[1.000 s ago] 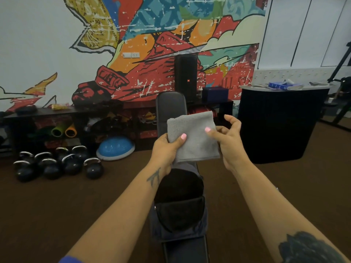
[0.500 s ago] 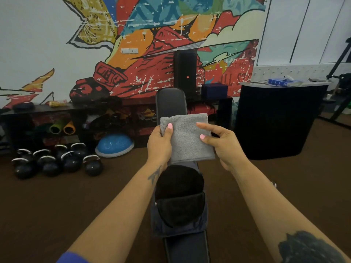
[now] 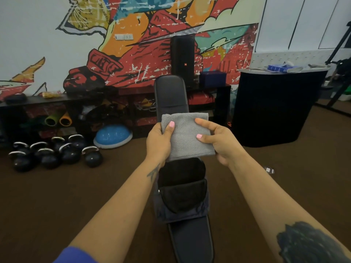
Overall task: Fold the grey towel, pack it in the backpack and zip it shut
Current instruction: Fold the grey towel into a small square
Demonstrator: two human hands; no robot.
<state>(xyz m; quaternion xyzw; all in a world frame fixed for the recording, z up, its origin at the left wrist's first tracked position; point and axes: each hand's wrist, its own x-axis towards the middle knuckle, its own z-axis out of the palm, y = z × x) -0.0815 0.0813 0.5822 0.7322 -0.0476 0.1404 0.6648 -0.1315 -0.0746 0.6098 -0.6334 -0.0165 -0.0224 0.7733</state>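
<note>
Grey towel (image 3: 187, 137) (folded) held above backpack (image 3: 181, 190) on bench (image 3: 171, 93), mural wall (image 3: 133, 44) behind.

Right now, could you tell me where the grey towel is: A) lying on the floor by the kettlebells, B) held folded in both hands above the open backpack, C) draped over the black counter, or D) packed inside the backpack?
B: the folded grey towel is gripped by the left hand and right hand, above the open backpack.
</note>
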